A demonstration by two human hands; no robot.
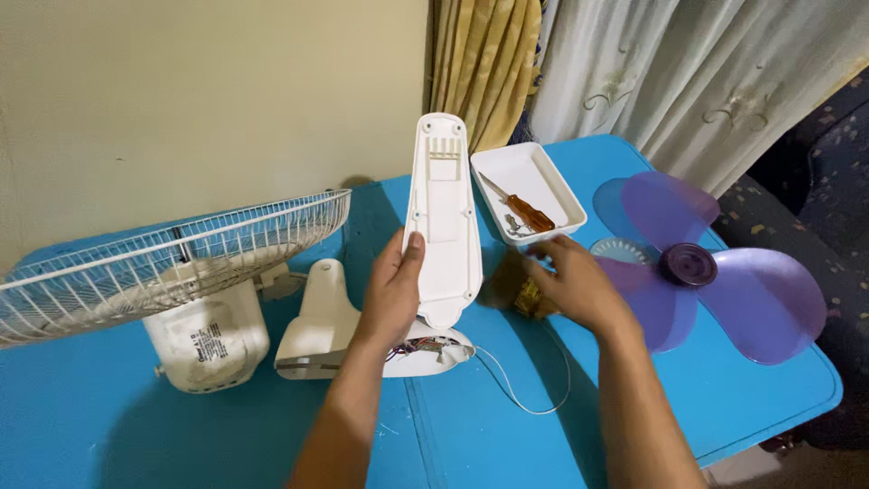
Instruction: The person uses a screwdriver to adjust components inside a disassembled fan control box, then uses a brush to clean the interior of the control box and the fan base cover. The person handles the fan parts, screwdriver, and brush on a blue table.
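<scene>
1. Here, the left hand grasps the long white plastic cover panel along its left edge, thumb on the front face, fingers wrapped behind. Panel stands nearly upright, narrow rounded end up, wider end down.
2. Panel's lower end sits just above the white plastic fan base, where coloured wires show; a thin white cord trails from the base across the blue table.
3. The right hand, palm down and fingers loosely curled, rests over a small yellowish-brown part on the table, just right of the panel. Blurred; cannot tell whether the fingers actually grip it.
4. A white rectangular plastic tray lies just beyond the right hand, holding an orange-handled screwdriver and small metal pieces.
5. A translucent purple fan blade lies flat at the table's right.
6. At left: white wire fan guard, tilted, over the white motor housing; a curved white neck piece beside it.
</scene>
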